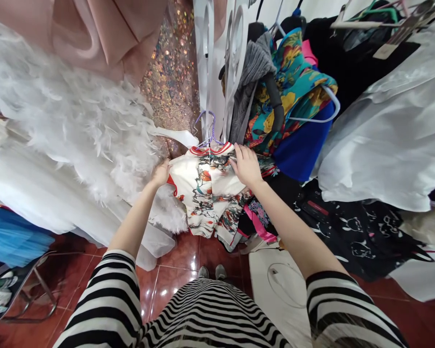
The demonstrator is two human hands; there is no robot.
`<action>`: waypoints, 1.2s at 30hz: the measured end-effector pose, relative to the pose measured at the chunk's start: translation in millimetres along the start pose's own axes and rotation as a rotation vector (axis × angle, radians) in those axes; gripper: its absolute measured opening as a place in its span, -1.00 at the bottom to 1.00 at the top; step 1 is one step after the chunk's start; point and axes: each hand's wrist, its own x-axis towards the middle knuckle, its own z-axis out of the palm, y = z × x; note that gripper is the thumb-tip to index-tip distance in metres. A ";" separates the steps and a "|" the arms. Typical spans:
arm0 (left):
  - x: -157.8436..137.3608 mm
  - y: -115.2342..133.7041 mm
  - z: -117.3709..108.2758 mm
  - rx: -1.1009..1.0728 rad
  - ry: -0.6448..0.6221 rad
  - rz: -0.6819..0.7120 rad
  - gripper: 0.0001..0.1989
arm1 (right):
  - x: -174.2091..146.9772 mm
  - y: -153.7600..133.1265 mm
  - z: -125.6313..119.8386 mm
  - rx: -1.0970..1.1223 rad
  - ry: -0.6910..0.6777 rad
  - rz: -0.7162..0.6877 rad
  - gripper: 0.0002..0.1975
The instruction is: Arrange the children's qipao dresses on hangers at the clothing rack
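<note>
A white printed garment [206, 188] with red trim at the neck hangs on a purple hanger [208, 130] in the middle of the view, in front of the person and above the red tiled floor [181, 261]. Its fabric shows drawings in red, black and green, and its lower part falls in folds toward the floor. The left hand [161, 174] holds the left edge of the garment at the shoulder, with the fingers closed on the fabric. The right hand [245, 165] lies on the right shoulder of the garment, near the neck, with the fingers bent over the cloth; it seems to pinch the fabric, but the fingertips are partly hidden. Both arms come out of black and white striped sleeves [112, 295]. Just to the left of the garment hangs a white feather dress [76, 125], which touches the left hand. Behind it a pink fabric [108, 34] and a sequin cloth [172, 72] hang side by side. To the right of the hanger there is a grey knitted piece [252, 77], and beside it a colourful floral garment [293, 82] over a blue cloth [299, 145]. Further right a large white satin garment [387, 140] hangs, and under it lies a black fabric with white cat drawings [362, 232]. At the far left a light blue tulle [10, 237] is visible.
</note>
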 end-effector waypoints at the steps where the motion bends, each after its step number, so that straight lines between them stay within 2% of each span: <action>1: -0.4 1.3 -1.0 -0.005 -0.024 0.002 -0.62 | 3.3 1.0 -6.1 0.011 -0.025 0.019 -0.43; 3: -2.1 2.1 -1.7 -0.015 -0.052 -0.001 -0.60 | 8.0 2.7 -17.3 0.039 -0.065 0.045 -0.46; 7: -11.2 -10.4 2.6 -0.057 0.011 -0.001 -0.58 | 12.2 12.5 -27.7 0.066 -0.092 0.070 -0.57; 10: -22.8 -30.8 8.5 -0.100 0.088 0.028 -0.58 | 15.9 25.1 -23.2 0.139 -0.044 0.048 -0.69; 13: -36.5 -48.6 12.6 -0.108 0.108 0.063 -0.55 | 20.2 33.8 -15.1 0.298 0.063 0.002 -0.79; 17: -54.8 -52.5 12.0 -0.113 0.147 0.034 -0.53 | 23.6 32.3 -13.4 0.462 0.057 -0.016 -0.81; 20: -64.6 -41.9 7.7 -0.121 0.240 0.014 -0.56 | 24.6 26.8 -21.5 0.486 0.052 -0.004 -0.80; 26: -68.3 -7.0 -3.8 -0.092 0.404 0.117 -0.77 | 25.2 27.6 -45.5 0.416 0.156 0.069 -0.81; 31: -67.1 27.3 -9.7 -0.165 0.344 0.290 -0.78 | 18.0 30.6 -57.8 0.382 0.127 0.105 -0.81; 36: -66.3 60.6 -16.6 -0.240 0.225 0.426 -0.77 | 7.4 21.4 -68.2 0.289 0.183 0.129 -0.79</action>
